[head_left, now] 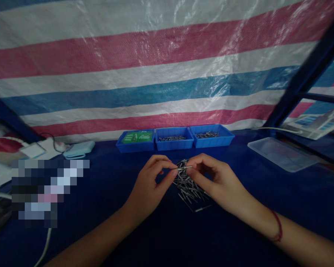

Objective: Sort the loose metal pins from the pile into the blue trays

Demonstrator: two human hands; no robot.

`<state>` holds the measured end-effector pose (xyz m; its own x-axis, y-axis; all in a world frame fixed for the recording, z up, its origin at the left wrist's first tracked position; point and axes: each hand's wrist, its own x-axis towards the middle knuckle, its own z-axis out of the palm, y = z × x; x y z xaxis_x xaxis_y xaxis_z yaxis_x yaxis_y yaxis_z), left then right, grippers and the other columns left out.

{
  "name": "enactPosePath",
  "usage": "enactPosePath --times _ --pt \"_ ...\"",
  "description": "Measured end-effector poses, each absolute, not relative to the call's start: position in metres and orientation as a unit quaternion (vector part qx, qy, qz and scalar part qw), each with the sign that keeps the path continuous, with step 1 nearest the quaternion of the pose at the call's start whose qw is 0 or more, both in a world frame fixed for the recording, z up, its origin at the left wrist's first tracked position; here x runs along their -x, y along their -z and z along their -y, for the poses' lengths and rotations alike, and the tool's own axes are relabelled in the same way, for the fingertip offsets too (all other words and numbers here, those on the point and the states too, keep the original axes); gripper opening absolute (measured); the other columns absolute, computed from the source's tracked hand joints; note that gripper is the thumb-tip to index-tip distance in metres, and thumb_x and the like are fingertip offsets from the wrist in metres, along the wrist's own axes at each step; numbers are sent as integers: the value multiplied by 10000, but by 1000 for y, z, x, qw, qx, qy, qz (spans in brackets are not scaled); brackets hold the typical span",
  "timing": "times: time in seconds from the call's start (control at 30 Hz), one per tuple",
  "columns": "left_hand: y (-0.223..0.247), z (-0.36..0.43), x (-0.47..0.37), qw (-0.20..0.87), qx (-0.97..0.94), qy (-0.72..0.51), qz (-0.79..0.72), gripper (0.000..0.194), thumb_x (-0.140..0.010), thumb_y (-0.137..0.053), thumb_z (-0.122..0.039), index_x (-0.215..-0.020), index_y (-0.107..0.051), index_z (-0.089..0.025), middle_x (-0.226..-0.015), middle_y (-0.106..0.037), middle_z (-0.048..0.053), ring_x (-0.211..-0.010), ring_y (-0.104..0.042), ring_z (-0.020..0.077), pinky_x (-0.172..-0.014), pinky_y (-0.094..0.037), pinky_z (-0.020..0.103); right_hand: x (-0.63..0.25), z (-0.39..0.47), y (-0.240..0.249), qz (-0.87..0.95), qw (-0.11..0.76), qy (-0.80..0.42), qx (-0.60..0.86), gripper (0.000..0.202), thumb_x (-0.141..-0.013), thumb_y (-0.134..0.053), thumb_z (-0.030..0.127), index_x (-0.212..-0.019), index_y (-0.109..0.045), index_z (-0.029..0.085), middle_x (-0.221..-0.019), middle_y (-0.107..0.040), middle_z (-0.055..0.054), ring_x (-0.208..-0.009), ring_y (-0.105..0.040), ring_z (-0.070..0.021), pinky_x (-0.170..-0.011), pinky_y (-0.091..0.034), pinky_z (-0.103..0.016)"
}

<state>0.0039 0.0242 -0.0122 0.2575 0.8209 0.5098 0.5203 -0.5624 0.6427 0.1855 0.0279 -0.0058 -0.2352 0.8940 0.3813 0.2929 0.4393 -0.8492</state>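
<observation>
Nearest, the dark blue worktop (156, 241) runs under both forearms; resting them lightly on it would likely steady such fine work. A red cord (278, 228) circles the right wrist, well apart from the metal, and is best kept from trailing among loose parts.

Farther in, one loose pin (202, 209) lies at the near edge of a heap of slim metal pins (190, 189), where a sleeve or wrist could easily knock it away.

Above the far part of this heap, the left hand (153, 178) and the right hand (221, 180) meet over a slender metal piece (181, 169). The left fingers pinch its left end between thumb and fingertip; the right fingers close around its right end. Whether it is one part or two joined end to end is too small to tell. It lies nearly level, and a light, straight hold should serve best: tilting or squeezing hard may make so narrow a thing slip or roll.

Beyond, three blue trays stand in a row: the left tray (128, 149) with green contents, the middle tray (174, 146) and right tray (215, 142) with metal parts.
</observation>
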Motion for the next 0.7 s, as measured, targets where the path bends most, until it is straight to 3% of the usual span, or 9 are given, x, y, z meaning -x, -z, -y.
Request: enactPosePath --times 0.37,0.6,0.7 --pt "17 -26 -4 194 -792 -389 -429 85 -860 -543 -195 -876 -625 -212 -971 -545 18 -914 -568 155 -853 -447 337 -187 -27 5 738 472 -287 386 55 -787 -594 236 -786 -617 186 -693 -568 1 -609 -525 -108 -532 -430 -242" --pt "15 -26 -4 180 -795 -384 -434 129 -899 -463 -203 -883 -590 -214 -983 -542 24 -944 -546 161 -820 -446 319 -194 -26 -7 813 421 -199 349 144 -873 -499 232 -872 -635 185 -813 -625 -31 -730 -576 -124 -642 -470 -262" --pt "16 -27 -4 166 -775 -410 -452 128 -898 -456 -215 -977 -557 -222 -1016 -547 33 -934 -549 167 -776 -458 318 -207 -39 -12 826 426 -109 351 169 -883 -485 223 -904 -648 186 -875 -646 -39 -806 -594 -138 -733 -471 -279"
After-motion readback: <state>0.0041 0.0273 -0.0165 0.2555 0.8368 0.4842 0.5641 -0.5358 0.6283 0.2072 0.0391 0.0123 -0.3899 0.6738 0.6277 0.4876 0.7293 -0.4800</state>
